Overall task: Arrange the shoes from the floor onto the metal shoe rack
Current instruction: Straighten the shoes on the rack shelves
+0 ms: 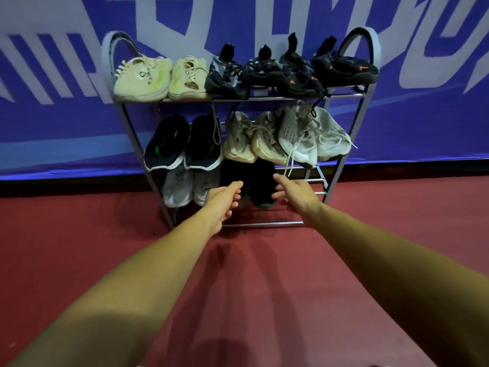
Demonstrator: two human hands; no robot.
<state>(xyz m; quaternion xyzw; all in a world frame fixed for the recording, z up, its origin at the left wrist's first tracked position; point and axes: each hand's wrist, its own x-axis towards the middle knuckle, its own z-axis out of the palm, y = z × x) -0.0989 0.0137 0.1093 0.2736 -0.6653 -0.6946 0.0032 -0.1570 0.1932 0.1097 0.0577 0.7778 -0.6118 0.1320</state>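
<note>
A metal shoe rack [365, 46] stands against the blue wall with shoes on three shelves. On its lowest shelf sits a pair of black shoes [260, 181], with grey shoes [178, 188] to their left. My left hand [223, 201] reaches to the left side of the black pair, fingers loosely extended. My right hand [293, 192] is at the pair's right side, fingers straight. Both hands are at or just off the black shoes; whether they touch is unclear. Cream shoes [143, 78] and dark sneakers [341, 68] fill the top shelf.
The middle shelf holds black shoes with green marks [182, 144], beige shoes [254, 139] and white sneakers [315, 133] with a lace hanging down. The right part of the lowest shelf [315, 180] shows bare rails. Red floor [79, 247] spreads in front of the rack.
</note>
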